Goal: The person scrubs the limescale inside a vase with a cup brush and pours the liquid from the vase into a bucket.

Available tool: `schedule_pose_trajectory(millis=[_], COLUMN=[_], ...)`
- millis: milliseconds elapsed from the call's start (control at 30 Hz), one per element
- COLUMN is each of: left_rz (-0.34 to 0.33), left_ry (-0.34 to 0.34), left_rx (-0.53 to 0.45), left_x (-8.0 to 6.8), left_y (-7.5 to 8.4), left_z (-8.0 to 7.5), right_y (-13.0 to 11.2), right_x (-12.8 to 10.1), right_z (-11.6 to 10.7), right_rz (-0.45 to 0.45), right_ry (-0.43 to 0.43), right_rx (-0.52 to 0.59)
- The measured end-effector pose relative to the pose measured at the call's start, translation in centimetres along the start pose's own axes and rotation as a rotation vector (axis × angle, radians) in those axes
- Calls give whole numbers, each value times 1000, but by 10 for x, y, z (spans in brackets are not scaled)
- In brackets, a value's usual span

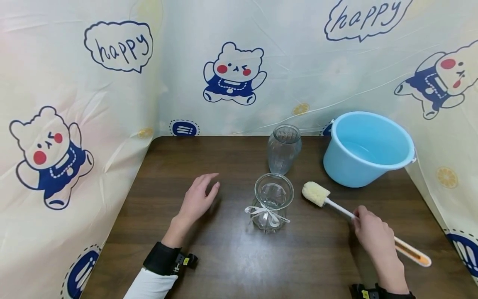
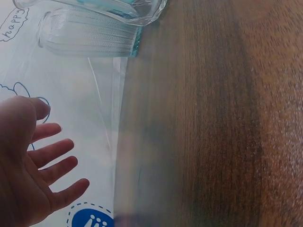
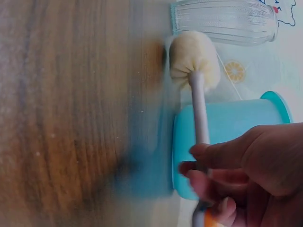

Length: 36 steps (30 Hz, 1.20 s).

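My right hand [image 1: 373, 236] grips the white handle of a bottle brush [image 1: 337, 205], whose pale sponge head [image 1: 315, 193] points toward a clear glass vase [image 1: 271, 202] with a white ribbon bow. In the right wrist view my right hand [image 3: 236, 177] curls its fingers round the brush handle [image 3: 199, 111], below the sponge head [image 3: 193, 59]. My left hand [image 1: 198, 199] is held open over the table left of the vase, fingers spread, holding nothing. The left wrist view shows my left hand [image 2: 33, 165] open. A ribbed glass bottle [image 1: 284, 148] stands behind the vase.
A light blue bucket [image 1: 367, 147] sits at the back right of the dark wooden table [image 1: 224, 257]. A cream cartoon-bear curtain [image 1: 74, 104] walls in the left, back and right sides. The ribbed bottle [image 3: 225, 21] and bucket [image 3: 227, 127] show behind the brush.
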<state>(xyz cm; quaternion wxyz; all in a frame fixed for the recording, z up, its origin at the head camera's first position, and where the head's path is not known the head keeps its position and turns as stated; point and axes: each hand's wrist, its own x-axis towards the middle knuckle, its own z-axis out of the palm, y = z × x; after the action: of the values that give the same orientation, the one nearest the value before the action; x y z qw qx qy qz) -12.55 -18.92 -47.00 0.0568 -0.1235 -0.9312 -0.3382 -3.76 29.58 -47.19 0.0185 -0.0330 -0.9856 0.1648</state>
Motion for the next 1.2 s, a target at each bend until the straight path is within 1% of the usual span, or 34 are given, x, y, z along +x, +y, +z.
schedule_pose_trajectory(millis=[100,167,333,400,467,600,833,1000,1133,1200], left_rz=[-2,2,9,9,10,11,16,14,5,-2], left_ry=[-4,-2,1,1,2,7,8,6,3,-4], left_rx=[1,7,19,20,19,19,25,22,21,23], left_x=[0,1,1,1,1,2,2,2,1,0], left_y=[1,2,2,2,2,3,4,4,4,3], left_z=[0,0,0,1,1,1,2,2,2,3], right_y=[-2,-5,-16,-20,-24,-35,-56,-69,-79,-84], right_x=[0,0,1,2,2,4,5,5,8,9], right_z=[-1,-3,-11,-17,-24,-40,-74,-99,-113,-119], right_rz=[-60,-74,-64,-73,-89,-138,-286,-348,-398,-427], right_ry=[158,251,425,473,500,508,569,617,659,666], right_rx=[10,9,-1,11,28,53,77,82,113,121])
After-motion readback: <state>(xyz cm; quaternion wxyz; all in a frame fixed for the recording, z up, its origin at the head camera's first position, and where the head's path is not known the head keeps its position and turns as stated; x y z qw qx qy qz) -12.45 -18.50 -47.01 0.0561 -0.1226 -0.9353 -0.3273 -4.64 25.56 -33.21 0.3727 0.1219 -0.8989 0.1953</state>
